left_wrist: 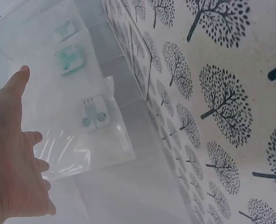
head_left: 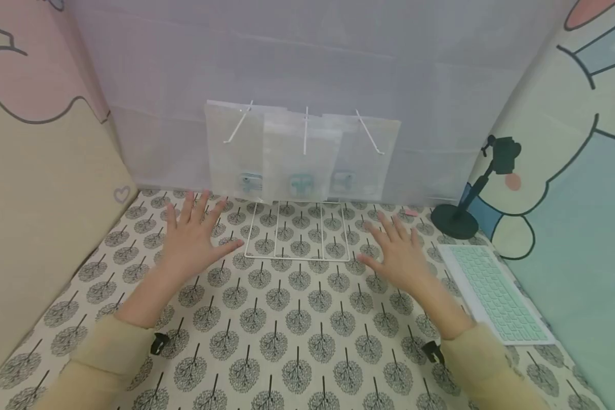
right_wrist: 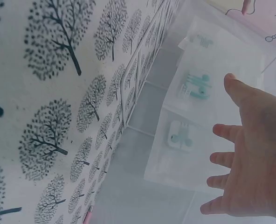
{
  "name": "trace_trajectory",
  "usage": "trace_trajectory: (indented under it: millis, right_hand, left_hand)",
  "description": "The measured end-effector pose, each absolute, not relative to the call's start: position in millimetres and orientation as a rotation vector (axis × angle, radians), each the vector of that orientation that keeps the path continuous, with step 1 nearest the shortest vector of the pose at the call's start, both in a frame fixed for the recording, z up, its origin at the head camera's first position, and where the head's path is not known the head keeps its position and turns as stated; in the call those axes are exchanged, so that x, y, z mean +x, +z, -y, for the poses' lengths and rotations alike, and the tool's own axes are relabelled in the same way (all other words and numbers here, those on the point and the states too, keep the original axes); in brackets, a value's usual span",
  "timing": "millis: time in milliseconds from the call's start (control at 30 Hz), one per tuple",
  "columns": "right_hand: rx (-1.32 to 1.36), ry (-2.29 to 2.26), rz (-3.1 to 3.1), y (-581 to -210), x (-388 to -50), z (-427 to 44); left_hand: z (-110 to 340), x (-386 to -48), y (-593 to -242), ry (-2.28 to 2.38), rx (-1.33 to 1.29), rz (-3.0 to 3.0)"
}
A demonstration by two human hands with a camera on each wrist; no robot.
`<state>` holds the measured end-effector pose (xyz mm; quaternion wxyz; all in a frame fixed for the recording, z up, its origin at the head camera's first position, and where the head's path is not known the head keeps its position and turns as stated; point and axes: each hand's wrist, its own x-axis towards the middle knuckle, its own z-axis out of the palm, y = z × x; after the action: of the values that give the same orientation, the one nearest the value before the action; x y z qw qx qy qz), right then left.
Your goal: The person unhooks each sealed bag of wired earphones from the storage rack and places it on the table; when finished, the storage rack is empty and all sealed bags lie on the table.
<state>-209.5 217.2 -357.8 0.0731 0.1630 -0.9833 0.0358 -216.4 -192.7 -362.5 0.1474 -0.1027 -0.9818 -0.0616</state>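
Both hands are held palm down with fingers spread, and neither holds anything. The left hand (head_left: 189,242) is left of a white wire rack (head_left: 297,259); the right hand (head_left: 400,256) is to its right. Three translucent bags hang on white hooks at the back: a left bag (head_left: 230,148), a middle bag (head_left: 284,154) and a right bag (head_left: 371,154). Each has a small case with earphones low inside, such as the left case (left_wrist: 95,112), the middle case (head_left: 301,185) and the right case (right_wrist: 180,135). Neither hand touches a bag.
On the right, a white and mint keyboard (head_left: 499,293) lies on the tree-patterned cloth (head_left: 297,341). Behind it stands a black stand (head_left: 455,222) with a round base. A small pink object (head_left: 411,212) lies near the back edge. Printed panels stand on both sides.
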Motion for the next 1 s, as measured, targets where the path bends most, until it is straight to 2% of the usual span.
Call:
trace_trajectory:
  millis: [533, 1000]
  right_hand:
    - [0.499, 0.025, 2.980, -356.0, -244.2, -212.4]
    - [0.581, 0.057, 3.076, -411.1, -276.1, -200.9]
  left_hand:
    - [209.4, -264.1, -349.0, -0.164, -0.231, 2.843]
    - [222.6, -324.0, -349.6, -0.367, -0.107, 2.862]
